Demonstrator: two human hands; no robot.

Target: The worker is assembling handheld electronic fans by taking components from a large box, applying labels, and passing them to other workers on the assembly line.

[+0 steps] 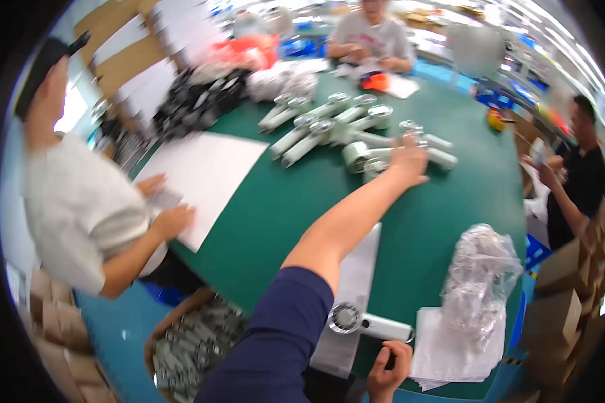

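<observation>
White handheld fan (378,326) lay lower middle of frame, right hand (391,368) just beside, grip loosely curled, apart. Farther, upper middle, left hand (409,161) reached over the fan pile (368,138); blurred, couldn't tell if clamped. Probably a picking step; next move seemingly called for closing on one, lifting clear.

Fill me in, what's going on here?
The wearer's left hand reaches across the green table to a cluster of pale handheld fans; blur hides whether it grips one. The right hand is close to a lone white fan, which rests partly on a long pale sheet. Clear plastic packaging lies partly on white sheets. One co-worker is at the left by a large white sheet; another is opposite.
</observation>
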